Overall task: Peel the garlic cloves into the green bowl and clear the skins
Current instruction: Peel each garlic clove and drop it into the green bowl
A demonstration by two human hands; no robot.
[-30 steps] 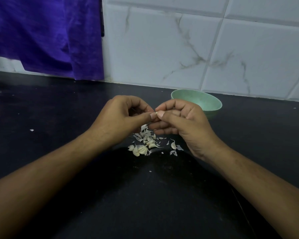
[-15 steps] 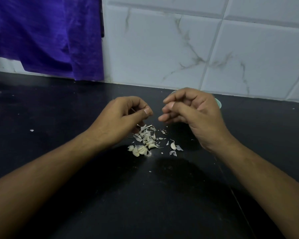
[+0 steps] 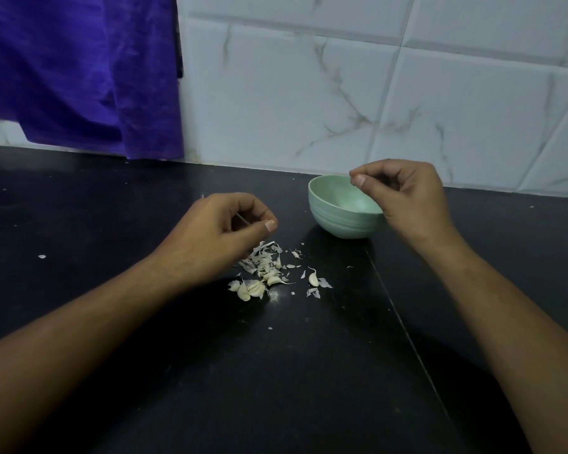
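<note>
Leaving several garlic cloves (image 3: 251, 289) lying among torn skins (image 3: 259, 258) on the black tabletop (image 3: 276, 371), near the green bowl (image 3: 338, 221) but apart from it. Holding the right grip (image 3: 407, 194) above the bowl's rim now, having drawn it away from the left grip (image 3: 220, 234), where both were working together a second ago. Pressing thumb to forefinger there, curling the other fingers, hiding whether a peeled clove sits inside. Keeping the left grip low over the heap, curled likewise, contents not showing. Probably delivering one clove, with most peeling and all clearing remaining. Hanging behind: purple cloth (image 3: 79, 77) against marbled wall tiles (image 3: 309, 93).
</note>
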